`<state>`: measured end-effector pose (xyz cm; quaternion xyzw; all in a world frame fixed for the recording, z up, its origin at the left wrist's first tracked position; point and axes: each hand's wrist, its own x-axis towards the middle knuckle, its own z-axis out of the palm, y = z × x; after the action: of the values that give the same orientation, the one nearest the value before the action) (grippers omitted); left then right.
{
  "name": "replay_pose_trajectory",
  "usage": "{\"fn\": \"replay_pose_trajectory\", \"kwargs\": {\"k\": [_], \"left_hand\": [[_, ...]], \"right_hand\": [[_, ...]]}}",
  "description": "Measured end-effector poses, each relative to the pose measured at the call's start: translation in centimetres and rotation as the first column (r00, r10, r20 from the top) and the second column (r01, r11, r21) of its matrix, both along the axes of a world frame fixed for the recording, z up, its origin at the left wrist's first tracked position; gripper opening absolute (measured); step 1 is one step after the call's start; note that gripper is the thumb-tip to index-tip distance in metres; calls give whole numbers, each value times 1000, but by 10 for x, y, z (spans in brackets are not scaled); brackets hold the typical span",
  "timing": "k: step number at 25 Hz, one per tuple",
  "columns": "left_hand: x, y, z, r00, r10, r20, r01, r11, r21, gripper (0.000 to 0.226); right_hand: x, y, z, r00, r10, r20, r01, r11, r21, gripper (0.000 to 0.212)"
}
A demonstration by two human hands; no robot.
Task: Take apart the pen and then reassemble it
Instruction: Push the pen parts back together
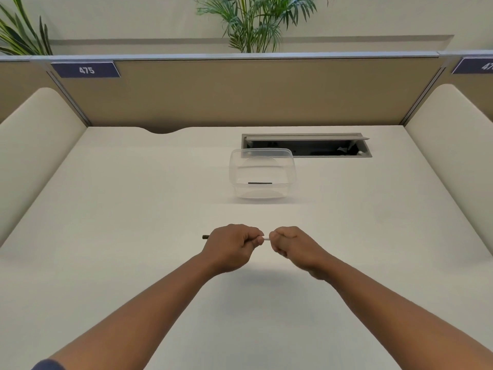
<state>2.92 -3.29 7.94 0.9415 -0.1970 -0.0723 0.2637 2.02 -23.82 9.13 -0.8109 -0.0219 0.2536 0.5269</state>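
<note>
We hold the pen (pixel 266 238) level above the desk (pixel 133 209), its length running from 9 o'clock to 3 o'clock. Our left hand (pixel 231 245) is curled round the barrel, the dark end poking out toward 9 o'clock, while our right hand (pixel 289 243) pinches the other end; only a short white stretch shows between them. That opposed grip suits pulling or twisting 2 parts. A clear container (pixel 262 174) waits at 12 o'clock, probably for loose pieces.

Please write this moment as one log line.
left hand: grips pen | right hand: grips pen | box: behind, untouched
</note>
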Motion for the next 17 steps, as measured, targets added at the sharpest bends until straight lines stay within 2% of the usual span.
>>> {"fn": "replay_pose_trajectory", "kwargs": {"k": [2,3,4,5,7,9,10,12,15,17], "left_hand": [[-3,-3,-3,988,-52,144,43,997,63,25],[-4,-2,-5,985,-70,155,58,995,81,26],[-4,-2,-7,988,-72,135,62,995,79,26],[-4,-1,-8,995,-55,89,49,997,65,25],[-1,1,-6,999,0,-55,2,999,34,23],[2,2,-3,981,20,-192,-17,1000,16,23],[4,2,-1,968,15,-250,-14,1000,6,25],[7,5,4,937,-16,-349,-4,998,-56,29],[7,7,9,875,-77,-478,-28,978,-207,32],[5,4,10,890,-63,-451,-21,983,-180,31]], "right_hand": [[-1,1,2,940,-107,-324,168,971,169,37],[-1,-1,4,917,-97,-387,175,969,173,36],[-1,-2,4,926,-67,-372,129,981,144,36],[-2,-3,5,958,-29,-287,54,995,82,37],[-4,-2,3,998,56,6,-55,990,-133,39],[-5,-6,-4,923,211,322,-87,929,-359,33],[-4,-8,-7,861,292,417,-93,896,-435,28],[-4,-12,-7,766,398,505,-116,858,-500,22],[-5,-13,-5,685,492,537,-101,794,-599,24],[-10,-7,-3,730,453,511,-79,799,-596,27]]}}
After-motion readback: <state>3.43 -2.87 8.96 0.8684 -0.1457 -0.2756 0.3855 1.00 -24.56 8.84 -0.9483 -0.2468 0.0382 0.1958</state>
